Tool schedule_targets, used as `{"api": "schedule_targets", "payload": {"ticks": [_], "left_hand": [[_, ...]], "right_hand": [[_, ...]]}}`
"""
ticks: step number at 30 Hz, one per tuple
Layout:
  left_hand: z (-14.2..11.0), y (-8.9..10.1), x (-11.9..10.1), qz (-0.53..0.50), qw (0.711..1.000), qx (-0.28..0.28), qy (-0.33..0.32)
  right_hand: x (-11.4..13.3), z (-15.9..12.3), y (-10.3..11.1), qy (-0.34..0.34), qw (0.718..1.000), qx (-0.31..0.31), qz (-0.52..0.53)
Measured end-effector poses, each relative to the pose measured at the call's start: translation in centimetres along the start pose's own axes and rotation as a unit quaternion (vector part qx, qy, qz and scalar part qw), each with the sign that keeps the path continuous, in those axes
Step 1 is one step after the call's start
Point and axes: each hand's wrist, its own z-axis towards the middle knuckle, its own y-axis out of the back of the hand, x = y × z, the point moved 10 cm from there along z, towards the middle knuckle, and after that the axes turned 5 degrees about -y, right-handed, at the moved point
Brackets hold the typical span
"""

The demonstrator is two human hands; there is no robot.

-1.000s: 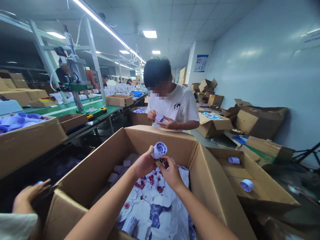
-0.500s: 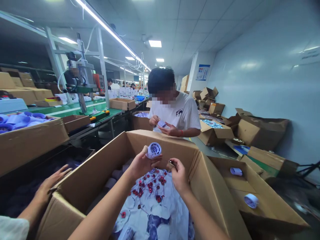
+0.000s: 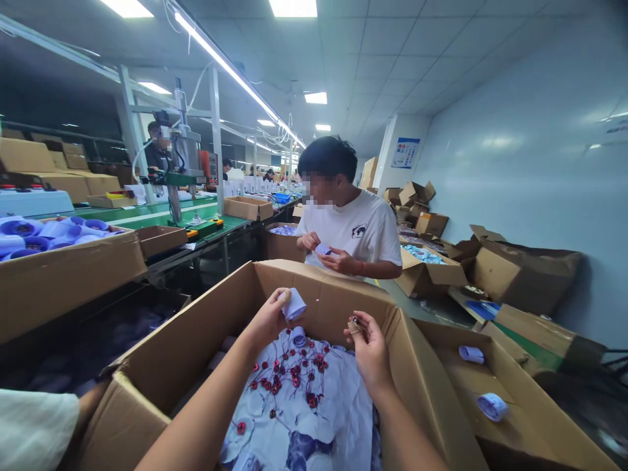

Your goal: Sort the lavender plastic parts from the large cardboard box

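My left hand [image 3: 269, 320] is closed around a pale purple plastic cylinder housing [image 3: 295, 305], held tilted above the large carton. To its right, my right hand [image 3: 370, 350] pinches a small dark round part [image 3: 356, 320] between thumb and fingers; its details are too small to make out. The thumb has a tan covering. Below both hands, several small red round parts with thin wires [image 3: 295, 378] lie scattered on white paper sheets [image 3: 343, 392]. One more purple housing [image 3: 299, 337] stands at the far end of the sheets.
The large open carton [image 3: 324, 288] surrounds my forearms. At right, another carton [image 3: 530, 386] holds two purple housings. A co-worker in a white shirt [image 3: 363, 229] handles a housing opposite. Another person's sleeve [image 3: 36, 425] is at lower left, near a box of housings [image 3: 73, 261].
My left hand has turned the housing, so its ribbed end no longer faces me. My right hand has moved slightly right. The other person's hand at left has drawn back behind the carton.
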Motion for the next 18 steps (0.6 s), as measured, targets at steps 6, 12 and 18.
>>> {"api": "schedule_targets", "payload": {"ticks": [6,12,18], "left_hand": [[-0.2,-0.4,-2.4,0.351,0.917,-0.019,-0.187],[-0.8,-1.5,-3.6,0.450,0.855,0.006,-0.258],[-0.9,-2.5,-4.0,0.417,0.870,0.030,-0.262]], "right_hand": [[1.1,-0.9,-0.2,0.011,0.999,0.030,-0.028],[4.1,-2.8,-1.8,0.132,0.976,0.098,-0.145],[6.2,-4.8,-3.7,0.229,0.934,0.140,-0.236]]}}
